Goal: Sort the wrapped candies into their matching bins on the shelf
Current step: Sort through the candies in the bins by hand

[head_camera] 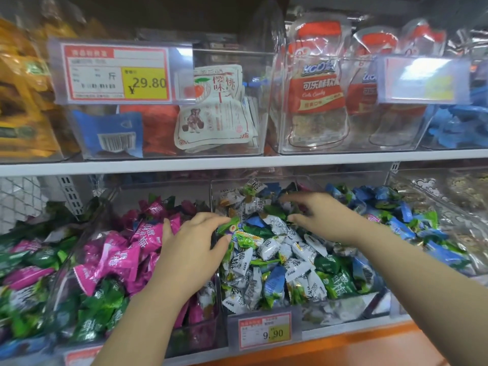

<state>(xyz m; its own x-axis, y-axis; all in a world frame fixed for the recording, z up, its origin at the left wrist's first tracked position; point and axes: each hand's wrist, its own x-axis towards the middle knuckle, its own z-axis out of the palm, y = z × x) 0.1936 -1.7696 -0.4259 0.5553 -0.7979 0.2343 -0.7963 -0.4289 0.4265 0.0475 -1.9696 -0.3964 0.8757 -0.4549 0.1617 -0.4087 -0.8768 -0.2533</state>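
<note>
While both hands reach over the lower shelf, the left hand closes its grip on a green candy, forefinger and thumb pinching the crinkled foil wrapper at the near-left edge of the middle bin. The right hand hovers over the back of the same heap, blurred, its grip open with the fingers spread and nothing between them. That bin is clear hard plastic, heaped with small twist-end sweets in white, green and blue glossy wrappers. Pink candies crowd the bin just to the left, and blue candies the one to the right. A red-bordered price tag stands on the front wall. The white shelf edge runs above, leaving a low gap over the heaps where the hands work.
</note>
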